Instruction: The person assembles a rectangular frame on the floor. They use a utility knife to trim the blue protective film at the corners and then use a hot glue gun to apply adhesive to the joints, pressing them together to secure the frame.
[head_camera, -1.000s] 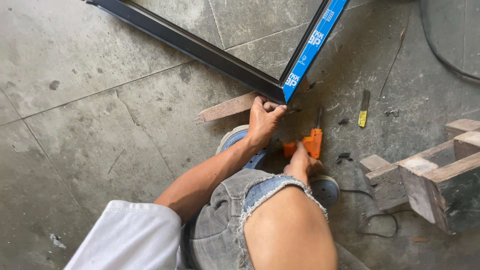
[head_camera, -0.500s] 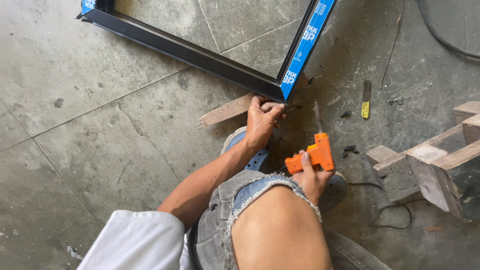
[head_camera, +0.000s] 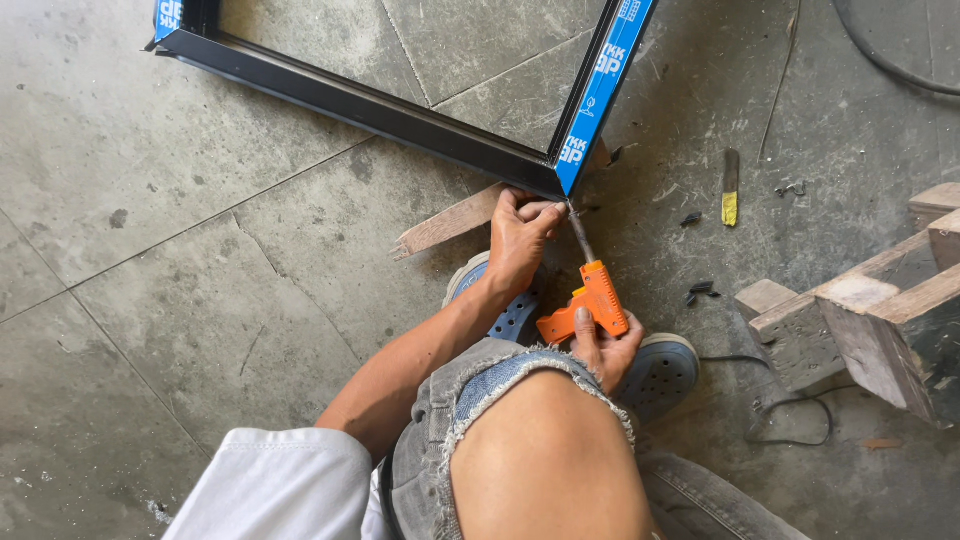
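Observation:
A black metal frame (head_camera: 380, 105) lies on the concrete floor, one side covered with a blue film strip (head_camera: 600, 90). My left hand (head_camera: 520, 240) presses on the frame's near corner, fingers curled over the edge. In my right hand (head_camera: 605, 350), beside my bent knee, is an orange pistol-shaped tool (head_camera: 590, 305). Its thin metal tip points up at the same corner, right by my left fingers. A flat wooden strip (head_camera: 445, 225) sticks out from under the corner.
My feet in grey perforated shoes (head_camera: 660, 370) stand just below the corner. A rough wooden block structure (head_camera: 870, 320) sits at the right. A small yellow-tipped tool (head_camera: 731, 190), dark metal bits (head_camera: 700, 290) and a thin black cable (head_camera: 780, 420) lie on the floor.
My right hand has lifted the orange tool from beside my foot and brought its tip up to the frame corner. My left hand has stayed on the corner.

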